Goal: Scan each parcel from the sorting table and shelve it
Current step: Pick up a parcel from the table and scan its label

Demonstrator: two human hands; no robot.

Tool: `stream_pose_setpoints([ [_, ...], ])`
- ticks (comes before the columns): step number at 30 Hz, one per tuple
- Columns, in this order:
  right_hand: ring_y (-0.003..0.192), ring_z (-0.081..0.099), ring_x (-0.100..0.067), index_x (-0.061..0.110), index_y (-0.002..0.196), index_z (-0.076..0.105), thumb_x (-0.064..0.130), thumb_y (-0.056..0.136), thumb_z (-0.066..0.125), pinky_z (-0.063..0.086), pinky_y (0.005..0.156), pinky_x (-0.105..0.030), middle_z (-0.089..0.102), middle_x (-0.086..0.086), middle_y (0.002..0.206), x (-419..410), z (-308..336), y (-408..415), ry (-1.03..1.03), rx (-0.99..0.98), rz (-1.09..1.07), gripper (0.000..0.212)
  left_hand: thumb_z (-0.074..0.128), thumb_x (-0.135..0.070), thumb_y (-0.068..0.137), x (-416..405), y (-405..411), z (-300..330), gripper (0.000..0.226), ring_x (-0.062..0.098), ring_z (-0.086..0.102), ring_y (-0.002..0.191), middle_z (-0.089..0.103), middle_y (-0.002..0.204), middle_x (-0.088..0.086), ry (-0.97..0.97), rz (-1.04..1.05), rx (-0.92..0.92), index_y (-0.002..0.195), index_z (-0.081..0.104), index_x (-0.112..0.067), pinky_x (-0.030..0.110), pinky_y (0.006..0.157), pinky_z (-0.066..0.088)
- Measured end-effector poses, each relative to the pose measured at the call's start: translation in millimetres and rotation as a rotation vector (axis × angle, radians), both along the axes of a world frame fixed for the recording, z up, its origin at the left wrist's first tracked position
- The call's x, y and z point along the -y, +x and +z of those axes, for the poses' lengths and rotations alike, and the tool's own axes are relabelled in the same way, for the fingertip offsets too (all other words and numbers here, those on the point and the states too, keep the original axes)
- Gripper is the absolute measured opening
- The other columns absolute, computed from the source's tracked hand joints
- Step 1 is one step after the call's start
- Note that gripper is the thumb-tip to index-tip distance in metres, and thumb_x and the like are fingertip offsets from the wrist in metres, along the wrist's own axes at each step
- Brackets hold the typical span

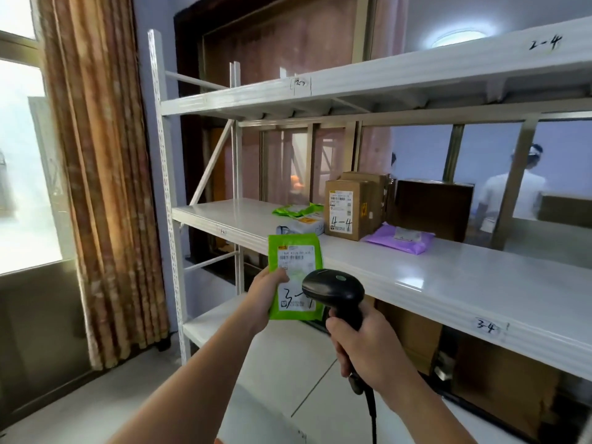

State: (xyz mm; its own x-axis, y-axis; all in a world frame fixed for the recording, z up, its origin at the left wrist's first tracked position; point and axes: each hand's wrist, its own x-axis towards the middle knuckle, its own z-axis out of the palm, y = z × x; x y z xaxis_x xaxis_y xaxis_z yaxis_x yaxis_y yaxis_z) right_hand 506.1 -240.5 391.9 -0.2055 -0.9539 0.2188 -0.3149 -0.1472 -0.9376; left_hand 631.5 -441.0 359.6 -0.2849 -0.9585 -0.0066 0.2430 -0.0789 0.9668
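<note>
- Several parcels already lie on the middle shelf (416,277): green bags (296,209), a cardboard box (347,208) marked 4-4, and a purple bag (398,240).
- One green parcel (293,270) is not yet shelved; it is held up in front of that shelf's edge.
- The left hand (267,291) pinches the parcel's side, label facing the person.
- The right hand (362,344) is wrapped tight round the scanner (334,288) handle, its head just before the label.
- Likely the scan is in hand; shelving remains.
</note>
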Motion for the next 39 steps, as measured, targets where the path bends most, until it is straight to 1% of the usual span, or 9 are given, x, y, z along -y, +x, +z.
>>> stream_pose_setpoints([
  [5, 0.046, 0.048, -0.018, 0.015, 0.098, 0.056, 0.01, 0.095, 0.055, 0.048, 0.051, -0.03, 0.052, -0.007, 0.058, 27.2, 8.7, 6.8, 0.011, -0.04, -0.124, 0.006, 0.051, -0.005, 0.09, 42.5, -18.1, 18.5, 0.031, 0.033, 0.073, 0.077, 0.076, 0.095, 0.018, -0.018, -0.107, -0.004, 0.116, 0.066, -0.011, 0.043, 0.071, 0.06],
  [10, 0.045, 0.05, -0.02, 0.018, 0.093, 0.055, 0.014, 0.095, 0.055, 0.048, 0.052, -0.029, 0.054, -0.006, 0.055, 45.6, 13.1, 15.7, -0.013, -0.076, -0.298, 0.004, 0.07, -0.03, 0.059, 88.8, -47.1, 33.7, 0.054, 0.039, 0.072, 0.101, 0.074, 0.114, 0.019, -0.04, -0.235, 0.042, 0.112, 0.067, -0.015, 0.065, 0.099, 0.052],
  [14, 0.046, 0.051, -0.021, 0.015, 0.093, 0.055, 0.014, 0.094, 0.054, 0.049, 0.055, -0.032, 0.055, -0.007, 0.056, 45.2, 13.3, 16.7, -0.006, -0.059, -0.432, 0.002, 0.063, -0.02, 0.085, 91.3, -81.4, 55.1, 0.026, 0.036, 0.072, 0.096, 0.076, 0.108, 0.014, -0.074, -0.367, 0.014, 0.11, 0.067, -0.018, 0.05, 0.087, 0.059],
  [17, 0.047, 0.051, -0.022, 0.013, 0.091, 0.054, 0.014, 0.093, 0.054, 0.046, 0.051, -0.031, 0.055, -0.01, 0.056, 35.4, 14.4, 8.8, 0.005, -0.055, -0.542, 0.003, 0.072, -0.032, 0.067, 89.1, -116.0, 66.2, 0.061, 0.036, 0.069, 0.11, 0.073, 0.121, 0.011, -0.09, -0.468, 0.019, 0.126, 0.061, -0.024, 0.058, 0.098, 0.054],
  [23, 0.047, 0.05, -0.023, 0.012, 0.093, 0.054, 0.014, 0.094, 0.053, 0.045, 0.048, -0.035, 0.053, -0.008, 0.056, 7.2, 28.6, -27.3, -0.018, -0.052, -0.712, 0.003, 0.067, -0.022, 0.078, 54.7, -189.2, 81.2, 0.035, 0.036, 0.07, 0.109, 0.074, 0.116, 0.012, -0.113, -0.638, 0.017, 0.113, 0.067, -0.021, 0.054, 0.096, 0.057],
  [29, 0.046, 0.051, -0.022, 0.011, 0.095, 0.054, 0.014, 0.095, 0.053, 0.05, 0.055, -0.035, 0.055, -0.008, 0.057, -21.4, 44.7, -86.1, -0.038, -0.148, -0.771, 0.003, 0.053, -0.006, 0.093, 21.3, -258.3, 90.0, 0.016, 0.034, 0.071, 0.081, 0.074, 0.099, 0.017, -0.127, -0.646, 0.011, 0.102, 0.065, -0.013, 0.04, 0.07, 0.059],
  [33, 0.046, 0.052, -0.02, 0.015, 0.095, 0.056, 0.015, 0.094, 0.054, 0.052, 0.056, -0.035, 0.056, -0.003, 0.058, -40.1, 46.6, -125.2, -0.04, -0.169, -0.766, 0.002, 0.051, -0.004, 0.095, 10.8, -303.7, 94.6, 0.019, 0.033, 0.072, 0.079, 0.075, 0.092, 0.014, -0.156, -0.606, 0.037, 0.101, 0.066, -0.015, 0.043, 0.07, 0.06],
  [36, 0.046, 0.052, -0.023, 0.016, 0.095, 0.056, 0.015, 0.094, 0.055, 0.052, 0.057, -0.036, 0.056, -0.006, 0.057, -51.0, 44.6, -148.3, -0.043, -0.164, -0.775, 0.002, 0.054, -0.005, 0.094, 21.8, -339.1, 91.3, 0.022, 0.039, 0.073, 0.097, 0.073, 0.108, 0.019, -0.224, -0.529, 0.085, 0.113, 0.063, -0.01, 0.06, 0.084, 0.061],
  [39, 0.045, 0.052, -0.024, 0.013, 0.096, 0.055, 0.015, 0.095, 0.055, 0.052, 0.059, -0.04, 0.056, -0.009, 0.055, -59.6, 41.3, -166.3, -0.023, -0.154, -0.781, 0.003, 0.055, -0.001, 0.093, 38.7, -368.7, 85.6, 0.016, 0.036, 0.071, 0.095, 0.07, 0.11, 0.021, -0.302, -0.464, 0.151, 0.103, 0.061, -0.011, 0.06, 0.087, 0.06],
])
